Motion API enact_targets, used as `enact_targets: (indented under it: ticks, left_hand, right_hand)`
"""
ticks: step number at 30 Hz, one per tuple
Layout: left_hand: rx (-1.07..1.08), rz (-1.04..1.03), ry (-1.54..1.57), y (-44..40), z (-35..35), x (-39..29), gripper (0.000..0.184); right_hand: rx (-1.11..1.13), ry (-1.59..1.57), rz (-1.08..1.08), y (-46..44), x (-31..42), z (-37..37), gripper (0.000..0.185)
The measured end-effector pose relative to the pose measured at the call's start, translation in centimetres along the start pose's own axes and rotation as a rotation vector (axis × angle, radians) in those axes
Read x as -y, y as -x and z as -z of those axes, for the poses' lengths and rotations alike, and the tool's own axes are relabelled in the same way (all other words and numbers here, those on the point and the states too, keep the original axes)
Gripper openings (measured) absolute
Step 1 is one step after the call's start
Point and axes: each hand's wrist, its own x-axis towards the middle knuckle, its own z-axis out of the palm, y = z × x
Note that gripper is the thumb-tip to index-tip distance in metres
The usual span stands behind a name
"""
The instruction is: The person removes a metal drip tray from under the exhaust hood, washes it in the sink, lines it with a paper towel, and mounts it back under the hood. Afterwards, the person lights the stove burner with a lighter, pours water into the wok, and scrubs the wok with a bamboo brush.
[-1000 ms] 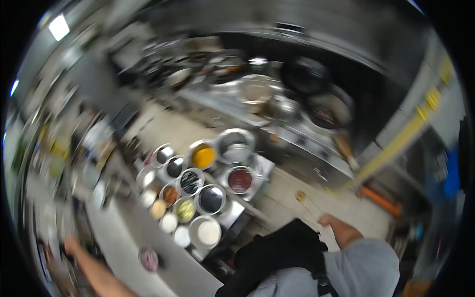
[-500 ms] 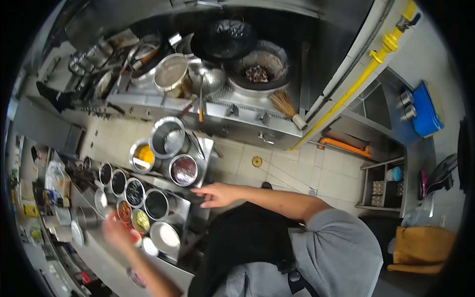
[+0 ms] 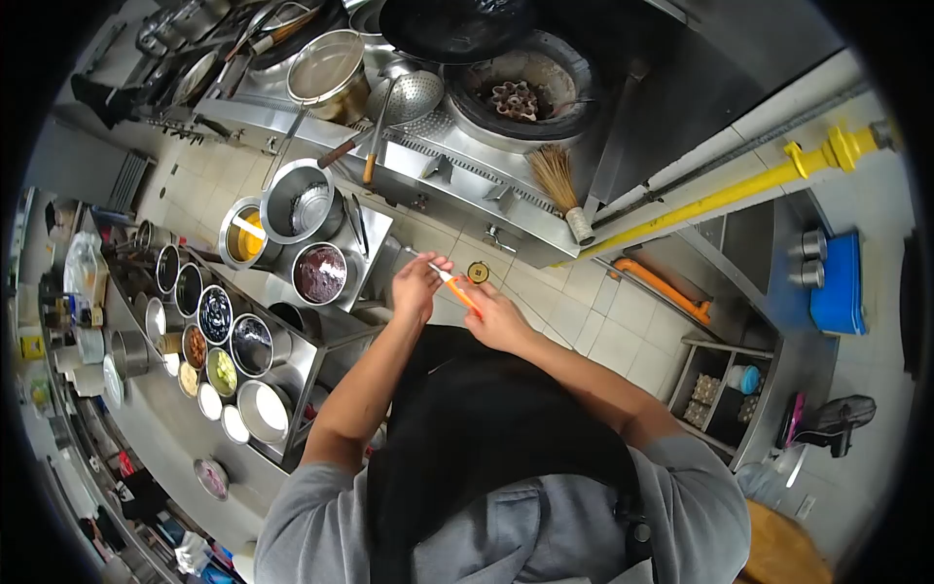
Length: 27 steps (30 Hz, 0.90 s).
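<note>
In front of my black apron, both hands are close together over the floor. My right hand (image 3: 496, 313) is wrapped round the orange handle of a slim orange-and-white tool (image 3: 461, 292). The fingers of my left hand (image 3: 418, 286) are pinched at the tool's thin pale end, which points up and left. What kind of tool it is, I cannot tell. Left of my hands stands a pot of dark red sauce (image 3: 319, 273), beside an empty metal pot (image 3: 298, 201) and a bowl of yellow liquid (image 3: 243, 234).
Several ingredient pots, one with black sauce (image 3: 253, 344), fill the cart at left. Ahead is the stove with a wok burner (image 3: 522, 92), a bamboo brush (image 3: 556, 183) and a perforated ladle (image 3: 406, 101). A yellow pipe (image 3: 720, 195) runs at right.
My hands have come together in front of me, now holding the orange-and-white tool. Before, the left was over the ingredient pots and the right near the red sauce. The view has shifted.
</note>
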Motion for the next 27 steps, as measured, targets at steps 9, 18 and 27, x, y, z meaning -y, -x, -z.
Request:
enact_targets:
  ticks: [9,18,27]
  left_hand:
    - [-0.031,0.081,-0.098,-5.2,-5.2,3.8,0.019]
    - [0.031,0.301,0.017,-15.7,-1.4,4.3,0.041]
    - [-0.524,0.283,-0.003,-32.5,8.2,7.8,0.043]
  right_hand:
    - [0.009,0.043,-0.137,-0.8,-4.2,4.3,0.046]
    - [-0.123,-0.002,-0.203,-10.1,-11.0,9.6,0.053]
    - [-0.133,0.524,-0.707,-35.5,-24.3,18.4,0.041]
